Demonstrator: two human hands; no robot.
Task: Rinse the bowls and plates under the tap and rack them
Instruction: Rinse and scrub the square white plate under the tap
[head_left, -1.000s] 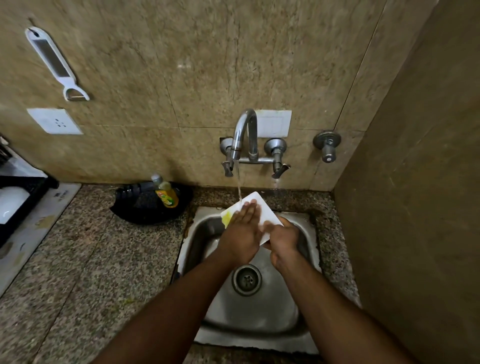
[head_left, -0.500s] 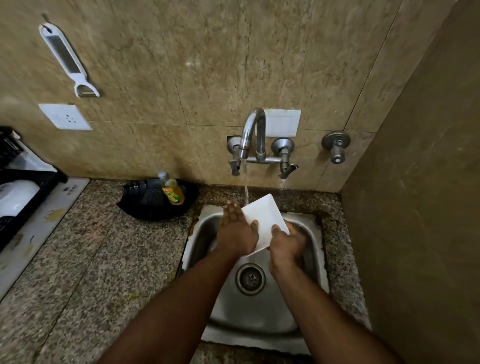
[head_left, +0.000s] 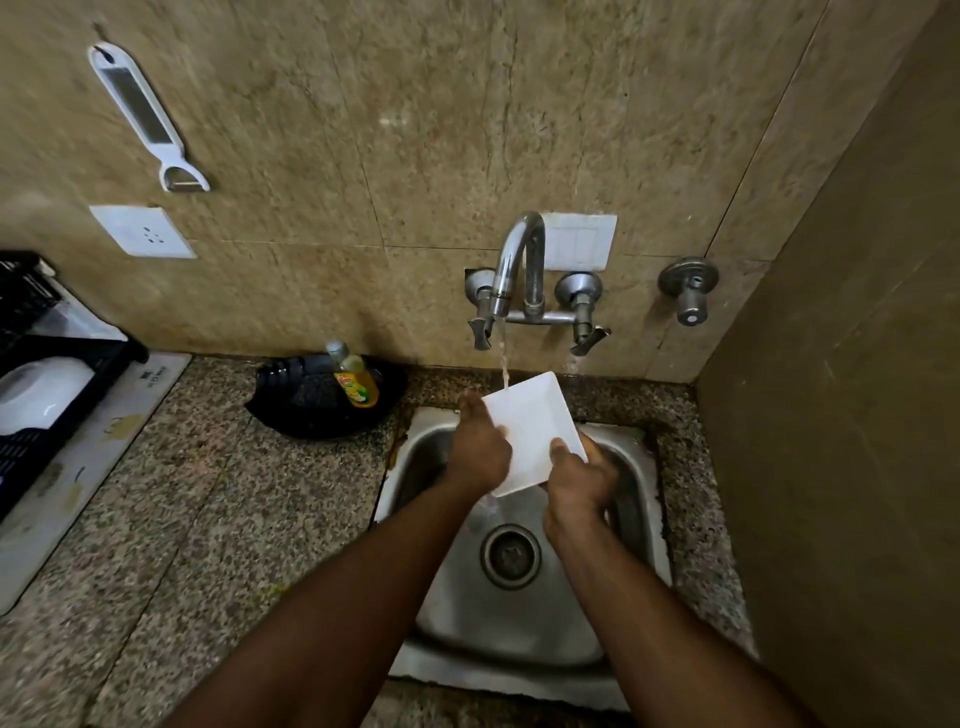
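Observation:
A square white plate (head_left: 535, 426) is held tilted over the steel sink (head_left: 519, 618), under the running tap (head_left: 511, 270). Water falls onto its far left corner and runs off the near edge. My left hand (head_left: 478, 447) grips the plate's left edge, fingers curled over the rim. My right hand (head_left: 579, 475) holds the near right edge, thumb on top and fingers hidden beneath. At the far left stands a black dish rack (head_left: 47, 395) with a white dish (head_left: 39, 392) in it.
A black pan (head_left: 311, 405) with a yellow dish-soap bottle (head_left: 356, 382) lies on the granite counter (head_left: 197, 519) left of the sink. A white peeler (head_left: 148, 117) hangs on the tiled wall. A brown wall closes in at the right.
My left hand slid from the plate's face to its left edge, uncovering the white surface; the yellow patch at the corner is gone. The view shifted slightly, showing more of the rack.

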